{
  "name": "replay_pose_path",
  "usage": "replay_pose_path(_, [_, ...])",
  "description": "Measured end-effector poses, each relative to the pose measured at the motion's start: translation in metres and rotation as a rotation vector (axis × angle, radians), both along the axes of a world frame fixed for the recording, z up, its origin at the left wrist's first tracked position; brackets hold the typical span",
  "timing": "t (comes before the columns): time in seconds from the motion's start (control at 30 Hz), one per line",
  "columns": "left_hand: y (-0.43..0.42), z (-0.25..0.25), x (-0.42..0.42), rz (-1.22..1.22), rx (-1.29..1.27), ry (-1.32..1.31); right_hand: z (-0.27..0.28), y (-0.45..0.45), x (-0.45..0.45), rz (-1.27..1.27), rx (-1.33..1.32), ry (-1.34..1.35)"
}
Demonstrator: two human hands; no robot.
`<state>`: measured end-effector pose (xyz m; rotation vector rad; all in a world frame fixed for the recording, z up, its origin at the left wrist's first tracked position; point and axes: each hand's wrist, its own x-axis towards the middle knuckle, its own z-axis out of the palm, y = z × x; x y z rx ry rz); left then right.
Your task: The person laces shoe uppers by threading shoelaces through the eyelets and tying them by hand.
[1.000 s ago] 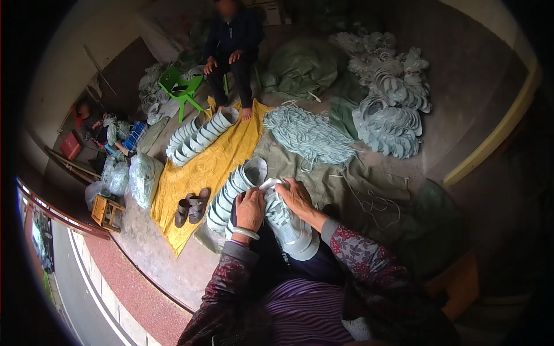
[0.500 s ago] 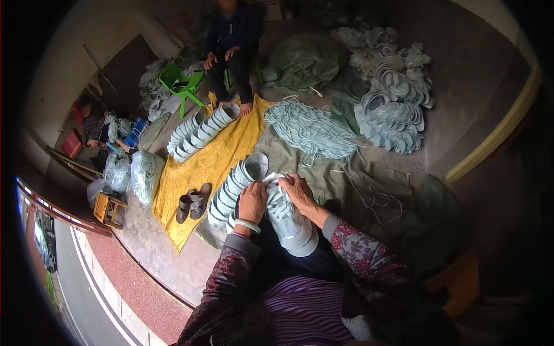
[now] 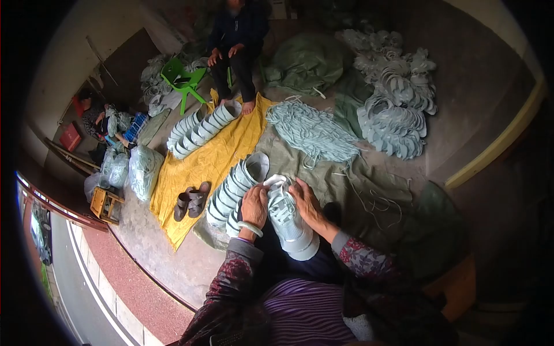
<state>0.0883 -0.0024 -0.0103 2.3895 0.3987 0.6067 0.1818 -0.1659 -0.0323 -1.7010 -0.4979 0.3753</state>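
Observation:
A pale grey-blue shoe upper with laces across its front rests over my lap, its rounded toe toward me. My left hand is closed at the left edge of its collar, fingertips curled out of sight. At the opposite edge, my right hand grips the collar with thumb and bent fingers. The lace ends near the collar are too small to follow. Just left of my left hand lies a nested row of similar uppers.
A yellow sheet bears more nested uppers and brown sandals. Beyond lie a heap of pale laces and piled uppers. One person sits ahead near a green chair; another sits far left.
My right hand has shifted slightly right and down along the collar, its fingers straighter. My left hand stays at the left edge. The view has tilted a little.

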Motion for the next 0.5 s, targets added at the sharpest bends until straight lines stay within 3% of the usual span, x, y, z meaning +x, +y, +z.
replay_pose_path(0.17, [0.000, 0.000, -0.004, 0.022, -0.107, -0.081, 0.003, -0.018, -0.029, -0.038, 0.071, 0.023])
replay_pose_path(0.23, [-0.002, -0.003, -0.005, 0.036, -0.164, -0.173, 0.020, -0.032, -0.038, 0.021, 0.092, 0.182])
replay_pose_path(0.27, [-0.001, -0.004, -0.008, 0.031, -0.288, -0.218, 0.017, -0.034, -0.042, 0.018, 0.088, 0.178])
replay_pose_path(0.3, [0.001, -0.004, -0.010, 0.024, -0.411, -0.261, 0.013, -0.038, -0.049, 0.013, 0.067, 0.069])
replay_pose_path(0.43, [0.000, 0.004, -0.018, -0.024, -0.512, -0.165, 0.019, -0.047, -0.072, 0.035, -0.108, -0.294])
replay_pose_path(0.5, [-0.003, 0.010, -0.019, -0.029, -0.485, -0.138, 0.016, -0.046, -0.074, 0.051, -0.102, -0.303])
